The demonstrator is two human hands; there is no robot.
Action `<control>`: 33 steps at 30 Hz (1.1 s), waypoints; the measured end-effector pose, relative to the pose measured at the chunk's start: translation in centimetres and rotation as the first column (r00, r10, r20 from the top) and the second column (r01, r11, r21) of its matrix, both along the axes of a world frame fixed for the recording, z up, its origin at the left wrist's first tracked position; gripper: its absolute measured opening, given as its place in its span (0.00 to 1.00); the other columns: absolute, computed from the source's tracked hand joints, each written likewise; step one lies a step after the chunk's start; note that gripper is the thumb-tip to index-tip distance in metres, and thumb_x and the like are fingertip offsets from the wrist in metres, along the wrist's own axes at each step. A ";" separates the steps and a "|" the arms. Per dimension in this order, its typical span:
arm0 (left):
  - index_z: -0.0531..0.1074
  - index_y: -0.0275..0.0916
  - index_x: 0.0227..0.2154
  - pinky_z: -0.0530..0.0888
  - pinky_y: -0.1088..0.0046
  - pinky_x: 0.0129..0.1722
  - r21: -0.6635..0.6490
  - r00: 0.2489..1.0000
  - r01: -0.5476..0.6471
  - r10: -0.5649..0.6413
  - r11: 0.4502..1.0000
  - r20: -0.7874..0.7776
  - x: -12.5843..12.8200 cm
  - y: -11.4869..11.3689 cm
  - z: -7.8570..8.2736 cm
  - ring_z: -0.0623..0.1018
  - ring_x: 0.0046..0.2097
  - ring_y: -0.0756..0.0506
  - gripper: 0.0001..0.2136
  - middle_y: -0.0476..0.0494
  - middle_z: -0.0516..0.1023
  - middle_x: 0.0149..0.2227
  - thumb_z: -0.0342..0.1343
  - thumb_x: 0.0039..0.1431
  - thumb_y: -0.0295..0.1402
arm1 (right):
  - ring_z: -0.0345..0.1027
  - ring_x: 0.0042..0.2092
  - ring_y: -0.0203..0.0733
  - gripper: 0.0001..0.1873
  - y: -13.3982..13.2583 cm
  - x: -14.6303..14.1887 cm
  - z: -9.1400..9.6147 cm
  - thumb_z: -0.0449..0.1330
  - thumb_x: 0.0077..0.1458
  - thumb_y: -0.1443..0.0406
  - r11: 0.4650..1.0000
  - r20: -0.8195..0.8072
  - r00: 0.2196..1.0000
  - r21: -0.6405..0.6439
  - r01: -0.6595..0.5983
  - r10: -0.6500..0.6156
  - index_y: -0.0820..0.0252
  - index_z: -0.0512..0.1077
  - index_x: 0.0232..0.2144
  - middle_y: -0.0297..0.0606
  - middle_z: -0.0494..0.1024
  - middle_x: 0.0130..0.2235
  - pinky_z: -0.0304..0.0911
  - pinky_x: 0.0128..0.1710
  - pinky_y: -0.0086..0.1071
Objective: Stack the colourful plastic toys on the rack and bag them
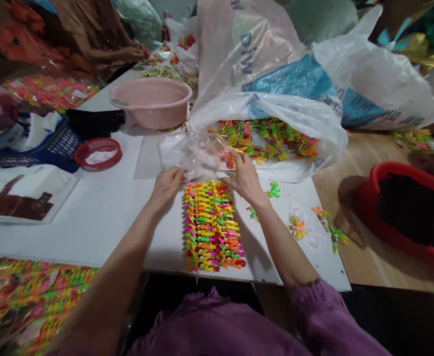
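A thin clear plastic bag lies crumpled on the table between my two hands. My left hand is closed, with its fingertips pinching the bag's near left edge. On the other side my right hand has curved fingers on the bag's right edge, thumb pointing left. Directly below the bag, two neat columns of small colourful plastic toys are stacked side by side, in yellow, orange, green and pink. Behind my right hand, a large white sack lies with its mouth towards me, full of loose toys of similar colours.
A pink basin, a small red basket and a blue basket stand to the left. Loose toys lie at right, near a red tub with dark contents. Another person's hand works at the far left.
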State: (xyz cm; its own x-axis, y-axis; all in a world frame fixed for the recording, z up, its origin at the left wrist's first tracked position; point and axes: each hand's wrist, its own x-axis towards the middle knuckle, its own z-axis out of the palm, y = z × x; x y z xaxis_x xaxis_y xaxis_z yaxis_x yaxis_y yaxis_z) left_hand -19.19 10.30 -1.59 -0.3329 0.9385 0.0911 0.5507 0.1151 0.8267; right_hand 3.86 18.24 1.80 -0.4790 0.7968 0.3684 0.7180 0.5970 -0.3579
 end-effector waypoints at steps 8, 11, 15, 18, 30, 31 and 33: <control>0.73 0.38 0.29 0.64 0.74 0.32 -0.102 0.945 0.182 -0.203 0.978 -0.258 -0.3 0.4 -0.1 0.71 0.30 0.48 0.20 0.48 0.74 0.26 0.41 0.60 0.45 | 0.67 0.34 0.42 0.18 6.1 -1.0 -7.1 0.51 0.54 0.57 0.913 -0.513 0.815 -0.404 0.046 -0.268 0.65 0.71 0.37 0.40 0.75 0.31 0.64 0.36 0.35; 0.74 0.38 0.32 0.64 0.74 0.31 -0.082 0.968 0.055 -0.073 0.995 -0.239 -0.5 0.2 -0.6 0.72 0.30 0.48 0.20 0.48 0.74 0.25 0.40 0.60 0.45 | 0.67 0.34 0.40 0.22 4.3 0.0 -5.9 0.54 0.52 0.54 0.921 -0.617 0.764 -0.381 -0.078 -0.191 0.66 0.69 0.42 0.40 0.74 0.33 0.65 0.36 0.35; 0.75 0.37 0.29 0.63 0.75 0.30 0.073 0.946 -0.184 0.197 0.980 -0.257 1.0 1.5 0.8 0.72 0.26 0.49 0.21 0.49 0.72 0.20 0.41 0.60 0.44 | 0.61 0.51 0.46 0.35 0.8 -1.7 -0.8 0.61 0.46 0.50 0.964 -0.473 0.856 -0.049 -0.261 0.207 0.57 0.61 0.53 0.43 0.66 0.52 0.60 0.49 0.41; 0.74 0.37 0.26 0.62 0.74 0.29 0.190 0.913 -0.157 0.216 0.969 -0.347 2.7 2.8 3.1 0.71 0.25 0.49 0.22 0.48 0.72 0.20 0.40 0.60 0.45 | 0.52 0.58 0.51 0.35 1.2 -4.5 1.2 0.59 0.49 0.49 0.957 -0.261 0.921 0.089 -0.275 0.289 0.57 0.58 0.55 0.45 0.59 0.56 0.51 0.56 0.47; 0.74 0.38 0.29 0.61 0.73 0.29 -0.137 0.774 -0.038 -0.058 0.990 -0.630 1.2 1.0 3.0 0.76 0.31 0.45 0.25 0.43 0.77 0.27 0.35 0.63 0.46 | 0.57 0.53 0.50 0.30 3.8 -1.0 -2.3 0.58 0.49 0.55 0.990 -0.364 0.930 0.141 -0.002 0.054 0.60 0.60 0.53 0.49 0.63 0.52 0.57 0.51 0.45; 0.74 0.38 0.29 0.61 0.73 0.28 -0.129 0.766 -0.042 -0.051 0.991 -0.640 1.5 1.4 3.2 0.75 0.30 0.45 0.25 0.43 0.77 0.25 0.34 0.63 0.45 | 0.54 0.56 0.51 0.34 3.1 -1.7 -1.4 0.60 0.47 0.55 0.980 -0.322 0.940 0.189 -0.054 0.114 0.60 0.59 0.54 0.49 0.60 0.55 0.55 0.53 0.45; 0.73 0.39 0.27 0.59 0.73 0.27 -0.099 0.747 -0.009 -0.058 0.995 -0.662 2.4 2.3 4.0 0.75 0.28 0.45 0.25 0.43 0.76 0.23 0.34 0.63 0.45 | 0.50 0.58 0.52 0.36 2.3 -3.4 0.2 0.62 0.46 0.56 0.958 -0.218 0.957 0.256 -0.132 0.190 0.59 0.57 0.56 0.48 0.56 0.58 0.51 0.56 0.45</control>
State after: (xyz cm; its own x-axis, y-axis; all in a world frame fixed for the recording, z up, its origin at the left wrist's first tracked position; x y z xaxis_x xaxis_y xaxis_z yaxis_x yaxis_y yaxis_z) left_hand -16.80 12.58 2.37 -0.1972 0.9607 0.1955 0.9597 0.1485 0.2387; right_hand 0.50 20.57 1.99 -0.4689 0.5924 0.6552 0.5167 0.7856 -0.3404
